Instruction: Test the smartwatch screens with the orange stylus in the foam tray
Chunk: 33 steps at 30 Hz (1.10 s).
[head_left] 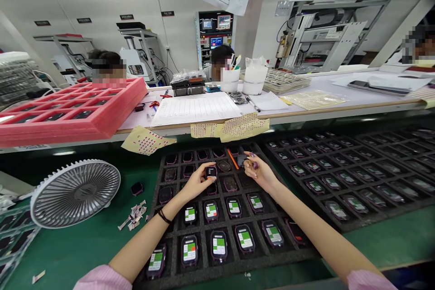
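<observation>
Pink sleeves (103, 278) are seen nearest the camera, to either side of the near edge of a black foam tray (201, 231). Over the tray's far half, a small watch (211, 171) is held by the left hand (197, 182), pinched at its edges between thumb and fingers, its lit screen facing the camera. By its look, the watch should be light and stiff, with a smooth face that could slip or be scratched, so it is best gripped by its side rims. Over the tray's far right part, a small dark object (242, 160), too unclear to name, appears pinched in the curled fingers of the right hand (261, 174). An orange stick (233, 158) is seen at the tray's far side. Both forearms are stretched forward and angled inward over the tray. Other watches (219, 245) are set in the tray's pockets; a fan (84, 192) is stood left of the tray.
</observation>
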### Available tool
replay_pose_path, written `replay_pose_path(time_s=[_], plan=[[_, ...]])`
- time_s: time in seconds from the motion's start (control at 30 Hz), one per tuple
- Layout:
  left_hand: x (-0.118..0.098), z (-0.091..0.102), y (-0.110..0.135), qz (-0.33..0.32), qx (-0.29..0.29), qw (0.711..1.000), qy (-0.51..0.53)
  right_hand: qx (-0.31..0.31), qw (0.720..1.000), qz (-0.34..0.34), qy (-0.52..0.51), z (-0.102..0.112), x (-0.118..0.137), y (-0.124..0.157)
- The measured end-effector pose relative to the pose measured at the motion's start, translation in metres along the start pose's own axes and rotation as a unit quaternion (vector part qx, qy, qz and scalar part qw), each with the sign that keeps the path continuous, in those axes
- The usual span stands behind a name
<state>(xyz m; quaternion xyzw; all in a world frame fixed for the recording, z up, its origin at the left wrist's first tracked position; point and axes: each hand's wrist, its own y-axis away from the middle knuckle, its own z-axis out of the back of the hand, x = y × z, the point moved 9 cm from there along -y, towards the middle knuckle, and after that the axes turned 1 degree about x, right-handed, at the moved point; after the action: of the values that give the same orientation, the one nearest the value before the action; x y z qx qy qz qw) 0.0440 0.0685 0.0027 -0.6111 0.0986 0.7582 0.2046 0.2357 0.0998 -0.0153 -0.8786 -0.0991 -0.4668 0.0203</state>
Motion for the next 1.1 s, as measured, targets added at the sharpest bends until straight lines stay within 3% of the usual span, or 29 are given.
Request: replay_pose_path(time_s=[0.37, 1.1], plan=[[-0.0022, 0.0007, 0.0007, -0.015, 0.004, 0.999, -0.037, -0.014, 1.0, -0.004, 0.019, 0.0002, 0.0009, 0.0025], [-0.0007, -0.0008, 0.0001, 0.008, 0.006, 1.0, 0.002, -0.011, 0.999, 0.0, 0.03, -0.0037, 0.0015, 0.0047]])
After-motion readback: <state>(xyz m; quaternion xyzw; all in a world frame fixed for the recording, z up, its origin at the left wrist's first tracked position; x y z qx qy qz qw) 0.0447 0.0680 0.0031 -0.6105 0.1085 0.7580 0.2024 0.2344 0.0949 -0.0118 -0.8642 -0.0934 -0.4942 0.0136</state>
